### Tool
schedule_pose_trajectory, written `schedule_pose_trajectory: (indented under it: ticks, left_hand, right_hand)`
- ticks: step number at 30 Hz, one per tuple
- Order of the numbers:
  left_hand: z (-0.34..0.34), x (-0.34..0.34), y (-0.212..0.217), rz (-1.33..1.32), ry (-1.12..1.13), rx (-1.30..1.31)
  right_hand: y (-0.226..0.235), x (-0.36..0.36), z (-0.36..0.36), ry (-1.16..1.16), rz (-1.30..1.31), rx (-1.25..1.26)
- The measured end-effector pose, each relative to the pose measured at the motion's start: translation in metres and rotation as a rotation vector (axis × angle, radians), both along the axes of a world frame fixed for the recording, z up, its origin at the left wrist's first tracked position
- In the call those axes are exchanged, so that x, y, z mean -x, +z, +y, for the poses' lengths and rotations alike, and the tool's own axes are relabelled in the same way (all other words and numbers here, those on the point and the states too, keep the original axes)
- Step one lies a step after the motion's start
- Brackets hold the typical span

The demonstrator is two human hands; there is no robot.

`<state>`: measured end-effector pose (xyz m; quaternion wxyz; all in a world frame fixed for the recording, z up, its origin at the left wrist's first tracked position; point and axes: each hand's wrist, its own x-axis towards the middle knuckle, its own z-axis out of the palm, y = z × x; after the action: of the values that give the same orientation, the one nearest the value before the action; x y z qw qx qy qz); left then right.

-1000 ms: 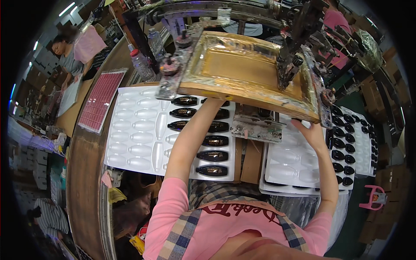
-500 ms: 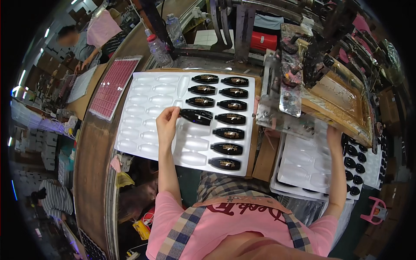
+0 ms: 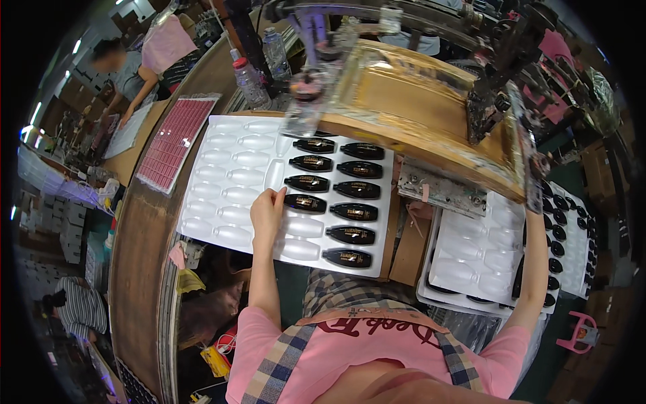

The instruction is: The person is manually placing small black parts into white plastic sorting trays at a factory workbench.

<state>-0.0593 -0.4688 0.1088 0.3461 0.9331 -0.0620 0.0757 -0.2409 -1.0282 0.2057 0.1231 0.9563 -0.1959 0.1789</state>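
On the bench before me lies a white moulded tray (image 3: 222,192) with rows of bottle-shaped hollows. Glossy black bottle-shaped pieces with gold print fill its right-hand side. My left hand (image 3: 268,214) pinches the left tip of one black bottle-shaped piece (image 3: 305,203), which lies in a hollow of the inner row. My right hand (image 3: 535,210) is at the near right corner of a wooden-framed printing screen (image 3: 410,131); its fingers are hidden behind the frame's edge and metal fittings. Under the screen, a metal plate (image 3: 441,188) juts out.
Right of the bench, white trays (image 3: 471,262) are stacked, with black pieces (image 3: 557,232) beside them. A pink sheet of small blocks (image 3: 178,138) and a bottle with a red cap (image 3: 250,82) stand left and behind. A co-worker (image 3: 128,74) works at far left.
The black piece has gone from above the tray into a hollow, my left hand following it down. The printing screen has swung left over the tray's far edge. My right hand has shifted slightly right.
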Motion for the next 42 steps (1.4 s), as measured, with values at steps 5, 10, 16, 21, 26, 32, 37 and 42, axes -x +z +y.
schedule_pose_trajectory:
  ticks: [5,10,16,21,26,32,37,42]
  left_hand:
    - [-0.029,-0.005,0.03,-0.166,-0.051,0.135]
    - [-0.123,-0.017,0.083,-0.415,-0.635,0.397]
    - [-0.228,-0.029,0.095,-0.237,-0.834,0.33]
    - [-0.229,-0.05,0.124,0.105,-0.905,0.866]
    - [-0.151,-0.042,0.126,0.045,-0.656,0.975]
    - [-0.039,-0.002,0.058,0.075,-0.244,0.892]
    - [0.015,0.028,0.011,0.172,-0.077,0.818]
    - [0.021,0.04,-0.008,0.189,0.061,0.646]
  right_hand:
    - [0.022,0.014,0.035,0.154,-0.318,-0.219]
    - [0.022,0.035,0.09,0.228,-0.334,-0.8]
    - [0.052,0.02,0.155,0.361,-0.268,-0.936]
    - [0.066,-0.015,0.187,0.382,-0.176,-0.823]
    - [0.05,-0.041,0.208,0.341,-0.052,-0.734]
    - [0.054,-0.005,0.19,0.322,0.026,-0.681]
    - [0.039,0.048,0.128,0.192,-0.326,-0.697]
    - [0.045,0.069,0.125,0.149,-0.264,-0.826]
